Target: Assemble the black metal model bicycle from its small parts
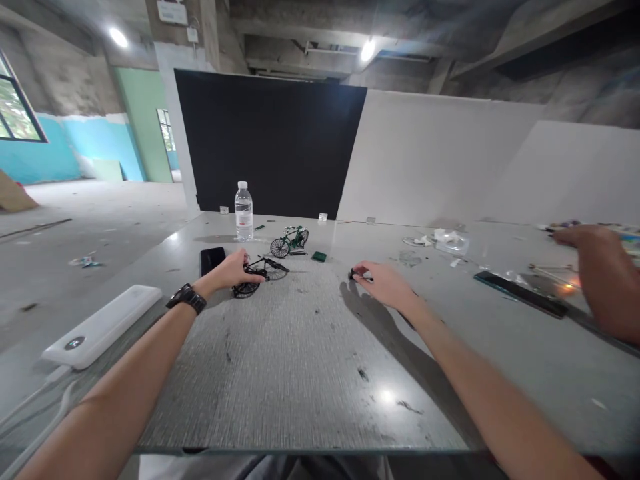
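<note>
My left hand [234,268], with a black watch at the wrist, is closed on a black model bicycle [246,288] that leans over the tabletop. To the right, my right hand [377,281] pinches a small dark piece [352,274] just above the table; its kind is too small to make out. Behind the black bicycle a green model bicycle [290,243] stands upright. Beside it lies a small green block [319,256].
A water bottle [244,212] stands at the back left, near a black phone [212,259]. A white power bank [103,327] with a cable lies at the left edge. At the right, another person's hand [595,243] is over small parts, near a long dark strip [520,294] and clear plastic packaging [451,241].
</note>
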`<state>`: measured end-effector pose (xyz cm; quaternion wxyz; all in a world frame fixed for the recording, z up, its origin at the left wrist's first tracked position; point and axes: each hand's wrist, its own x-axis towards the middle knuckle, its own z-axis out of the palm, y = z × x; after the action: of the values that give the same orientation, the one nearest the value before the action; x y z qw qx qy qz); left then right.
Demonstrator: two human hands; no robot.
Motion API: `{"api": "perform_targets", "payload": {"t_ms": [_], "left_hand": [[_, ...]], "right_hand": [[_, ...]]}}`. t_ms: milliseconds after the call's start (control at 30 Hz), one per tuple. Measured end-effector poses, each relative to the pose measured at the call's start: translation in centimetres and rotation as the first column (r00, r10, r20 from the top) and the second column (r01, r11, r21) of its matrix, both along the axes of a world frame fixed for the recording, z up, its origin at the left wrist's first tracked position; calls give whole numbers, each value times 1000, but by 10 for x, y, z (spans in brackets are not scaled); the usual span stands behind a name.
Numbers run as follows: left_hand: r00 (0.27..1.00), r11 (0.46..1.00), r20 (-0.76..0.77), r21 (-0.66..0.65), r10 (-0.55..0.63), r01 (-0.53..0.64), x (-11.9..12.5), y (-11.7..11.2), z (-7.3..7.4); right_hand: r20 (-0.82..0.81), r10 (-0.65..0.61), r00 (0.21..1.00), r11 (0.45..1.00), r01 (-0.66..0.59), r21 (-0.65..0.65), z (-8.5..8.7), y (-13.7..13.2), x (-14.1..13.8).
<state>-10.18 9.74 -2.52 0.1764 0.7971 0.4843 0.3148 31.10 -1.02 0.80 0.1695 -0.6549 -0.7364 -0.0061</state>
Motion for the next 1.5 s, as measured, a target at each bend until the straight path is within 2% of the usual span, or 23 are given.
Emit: {"api": "perform_targets", "payload": {"t_ms": [167, 267, 400, 467, 633, 733, 800, 867, 1000, 1133, 1233, 1400, 1500], "left_hand": [[989, 1000, 145, 7, -23, 22, -1, -3, 16], [968, 997, 247, 70, -35, 18, -8, -3, 28], [949, 937, 307, 306, 72, -170, -13, -6, 42], [934, 902, 341, 360, 109, -237, -12, -8, 44], [901, 865, 399, 376, 172, -332, -8, -10, 44], [877, 843, 445, 389, 183, -373, -8, -11, 45], [870, 837, 457, 390, 185, -383, -8, -12, 45], [874, 841, 447, 387, 189, -379, -7, -13, 45], [890, 849, 415, 385, 191, -362, -6, -13, 42], [898, 847, 400, 399, 184, -352, -6, -11, 40], [901, 854, 397, 396, 172, -338, -7, -10, 38], [909, 850, 377, 408, 175, -333, -6, -8, 37], [911, 855, 369, 399, 182, -332, -5, -7, 36]], "right_hand": [[-49, -12, 999, 1000, 12, -2, 2, -1, -2], [-58, -26, 998, 1000, 26, -2, 7, -2, -2], [-48, -82, 995, 993, 85, 78, 15, -4, 12], [-26, -147, 989, 981, 149, 124, 19, -5, 25], [-2, -308, 951, 943, 306, 131, 25, -11, 57], [39, -325, 945, 945, 322, 58, 23, -12, 67], [95, -296, 950, 951, 302, -64, 22, -13, 67], [166, -286, 944, 932, 314, -181, 20, -14, 63], [293, -353, 889, 866, 429, -257, 21, -18, 54], [252, -350, 902, 847, 420, -326, 23, -20, 58], [229, -355, 907, 851, 414, -321, 21, -17, 66], [278, -414, 867, 820, 488, -298, 15, -11, 82], [281, -414, 866, 848, 479, -228, 15, -12, 90]]}}
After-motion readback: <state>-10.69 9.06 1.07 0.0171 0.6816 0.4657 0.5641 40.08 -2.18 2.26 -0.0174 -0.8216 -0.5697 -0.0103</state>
